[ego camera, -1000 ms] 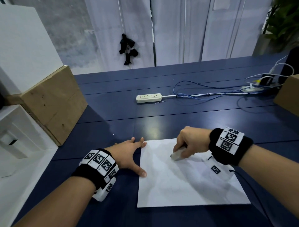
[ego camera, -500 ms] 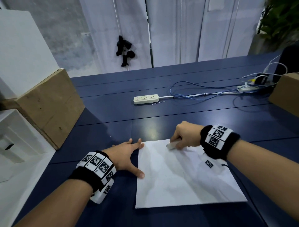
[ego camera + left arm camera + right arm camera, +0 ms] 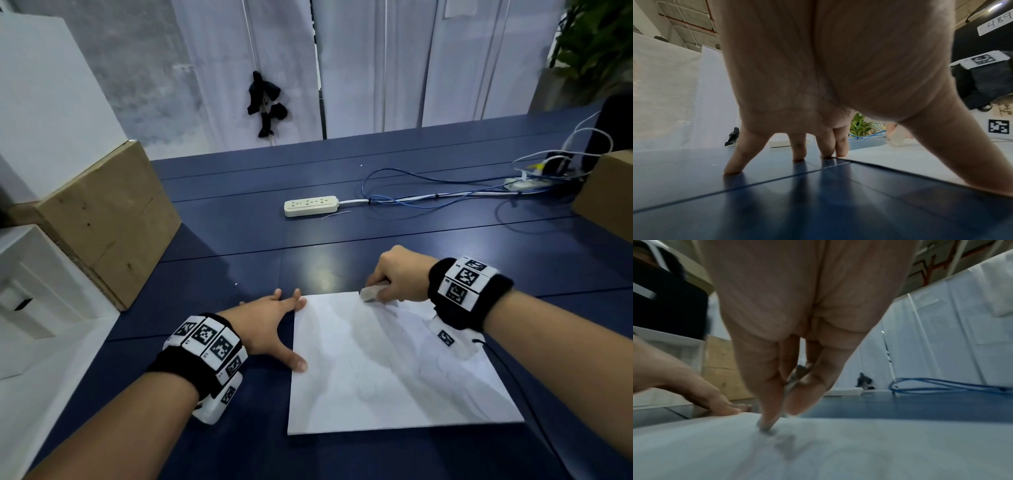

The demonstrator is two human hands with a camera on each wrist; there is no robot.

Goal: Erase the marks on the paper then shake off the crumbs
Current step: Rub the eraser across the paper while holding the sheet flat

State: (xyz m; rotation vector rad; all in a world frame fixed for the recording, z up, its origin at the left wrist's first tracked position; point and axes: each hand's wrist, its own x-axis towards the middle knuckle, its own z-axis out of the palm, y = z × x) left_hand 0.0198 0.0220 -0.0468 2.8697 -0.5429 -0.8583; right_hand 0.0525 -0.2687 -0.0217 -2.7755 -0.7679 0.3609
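Blue desk: right hand pinches eraser against paper far edge; left hand splayed flat at paper's left edge.

Blue table: paper, power strip, cables, cardboard box.

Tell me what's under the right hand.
The right hand grips a pale eraser, its tip on the paper near the far edge. Any marks beneath stay covered.

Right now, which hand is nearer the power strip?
Right. The right hand holds the eraser at the paper's far edge, closest to the power strip. The left hand lies flat at the paper's left edge, farther back.
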